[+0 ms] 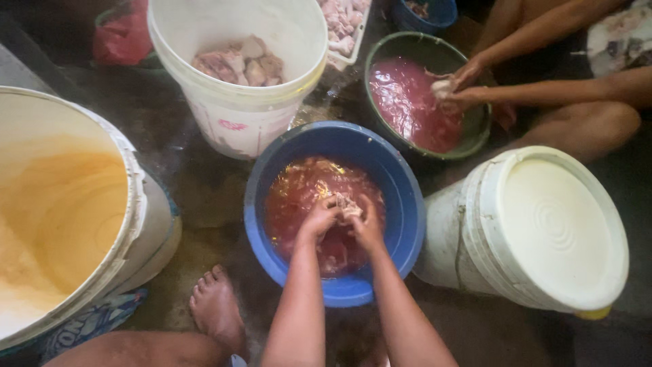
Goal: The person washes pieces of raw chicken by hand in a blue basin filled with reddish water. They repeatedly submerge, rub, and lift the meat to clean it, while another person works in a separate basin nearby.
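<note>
Over the blue basin (401,204), both hands meet on one piece of meat (347,206). Left hand (319,217) and right hand (367,223) are both closed around it, fingers curled in, almost no gap between the two hands. The piece sits pinched between the fingertips, just above or at the surface of the red liquid (299,197) that fills the basin; can't tell whether it's partly under.

Relative to the grip:
- Directly below and all round: red liquid, then the basin wall.
- Far side, up and left: white bucket (238,122) with pale raw meat chunks (239,64) inside, touching or just beside the basin rim.
- Far side, up and right: green basin (475,129), also red liquid. Another person's hands (462,85) work there on a pale lump (441,87), closed around it. Separate from the wearer's hands, well apart.
- Right of the grip: white lidded bucket (543,231), tilted, just beside the blue basin.
- Left of the grip, well apart: big white tub (136,204), yellowish inside.
- Near side, lower left: wearer's bare foot (217,306) on the wet dark floor (197,183).
- Far edge: white tray of meat pieces (343,27), a smaller blue container (424,15) and something red (122,37), mostly cut off.
</note>
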